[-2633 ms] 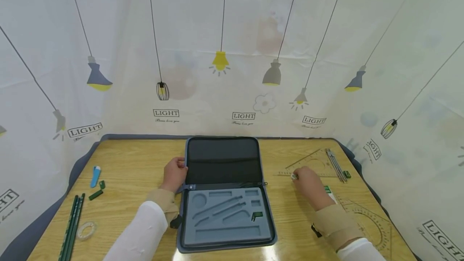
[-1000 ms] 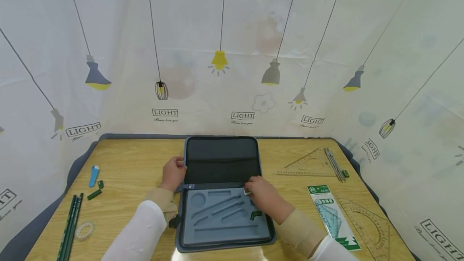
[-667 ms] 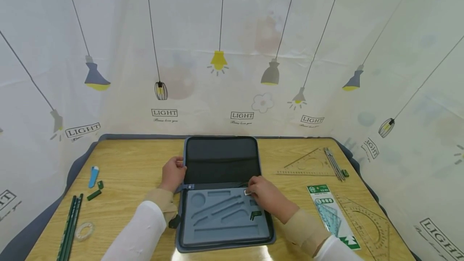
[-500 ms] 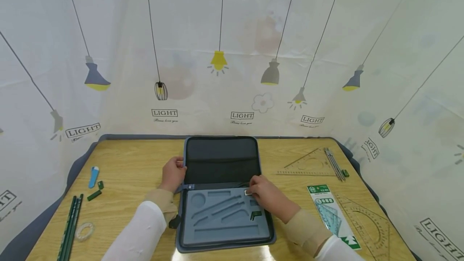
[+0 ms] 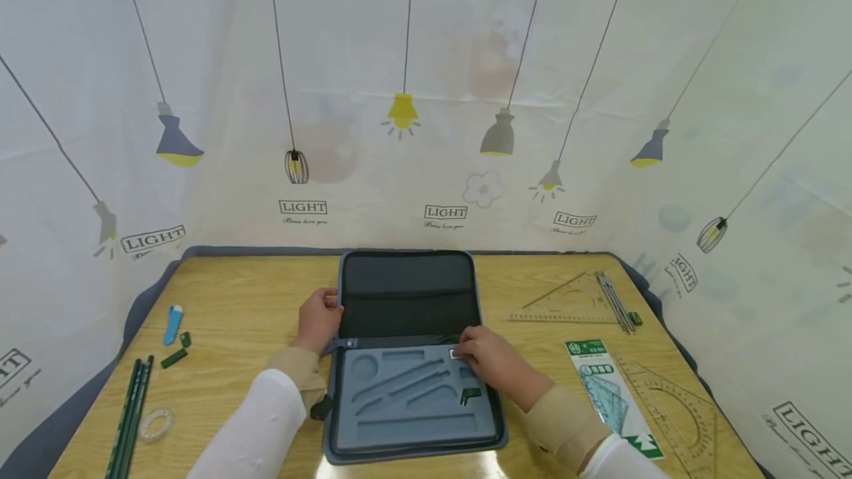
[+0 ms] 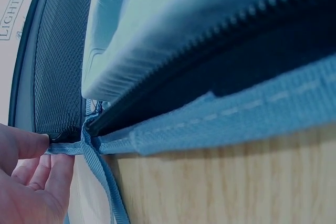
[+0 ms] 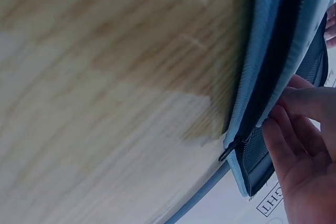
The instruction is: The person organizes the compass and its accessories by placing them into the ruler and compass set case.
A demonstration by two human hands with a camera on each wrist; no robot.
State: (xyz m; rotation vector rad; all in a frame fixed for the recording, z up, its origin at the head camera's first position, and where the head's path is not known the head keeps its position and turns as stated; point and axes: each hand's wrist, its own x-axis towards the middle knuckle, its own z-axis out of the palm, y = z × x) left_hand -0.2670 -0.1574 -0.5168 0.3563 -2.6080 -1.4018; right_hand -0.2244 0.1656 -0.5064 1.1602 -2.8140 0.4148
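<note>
A blue zip case (image 5: 333,420) lies unfolded on the table, with dark mesh inside its lid (image 5: 409,272). My left hand (image 5: 318,320) pinches the lid's left edge near the hinge; the left wrist view shows the thumb (image 6: 31,142) against the blue trim. At the upper right of the grey moulded tray (image 5: 393,431), my right hand (image 5: 492,361) pinches a small white eraser (image 5: 455,354) right at a slot. Its fingers cover most of the eraser, which is hidden in the right wrist view. A small dark green piece (image 5: 470,395) sits in a slot below.
At left lie dark green pencils (image 5: 129,420), a tape roll (image 5: 156,425), a blue-and-white tool (image 5: 172,325) and two small green pieces. At right are a set square (image 5: 566,301), a compass (image 5: 615,305), a green-and-white packet (image 5: 609,398) and a clear protractor triangle (image 5: 679,412).
My right hand has carried the eraser from beside the set square leftward to the tray's upper right slot, then shifted only slightly. My left hand has stayed on the lid's edge.
</note>
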